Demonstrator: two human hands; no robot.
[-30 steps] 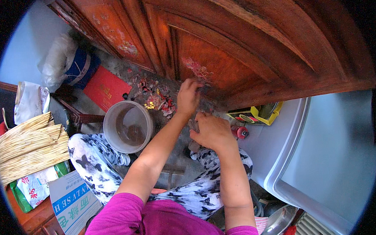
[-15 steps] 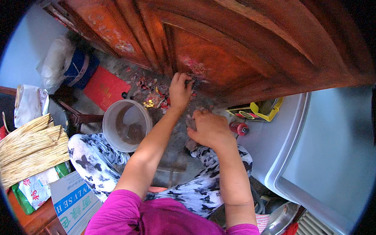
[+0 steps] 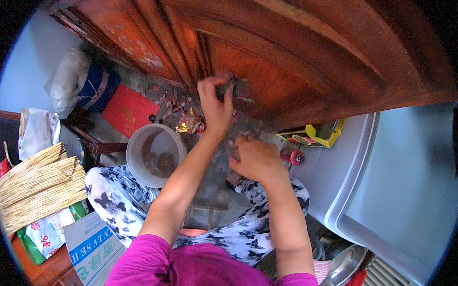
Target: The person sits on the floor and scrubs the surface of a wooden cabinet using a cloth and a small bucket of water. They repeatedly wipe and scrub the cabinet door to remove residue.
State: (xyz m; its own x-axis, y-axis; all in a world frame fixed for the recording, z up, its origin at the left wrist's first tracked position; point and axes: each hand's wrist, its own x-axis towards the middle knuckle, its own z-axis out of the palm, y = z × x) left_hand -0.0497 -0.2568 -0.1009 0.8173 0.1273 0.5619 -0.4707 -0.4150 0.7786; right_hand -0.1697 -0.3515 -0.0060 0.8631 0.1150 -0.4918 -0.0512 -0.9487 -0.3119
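My left hand (image 3: pixel 215 102) is up against the lower part of a reddish-brown wooden door panel (image 3: pixel 272 76), its fingers curled. Something dark shows between thumb and fingers, too blurred to name. Whitish and pink remnants mark the wood beside the fingertips. Lower and to the right, my right hand (image 3: pixel 258 156) is closed, with a greyish bit at its fingertips that I cannot make out. Torn red, gold and pale paper scraps (image 3: pixel 188 119) litter the floor left of my left hand. A translucent white bucket (image 3: pixel 134 161) holding murky water stands beside my left knee.
A red sheet (image 3: pixel 129 110) lies past the bucket, near a blue bundle (image 3: pixel 100 87) and white plastic bag (image 3: pixel 68 83). Dried noodle-like sticks (image 3: pixel 38 180) are stacked at left. A yellow-edged box (image 3: pixel 319 135), a red bottle (image 3: pixel 293 156) and a large pale container (image 3: pixel 361 163) flank my right.
My left hand has shifted slightly up and left along the panel, its fingers more widely curved. The pink patch on the wood looks smaller. My right hand is almost unmoved.
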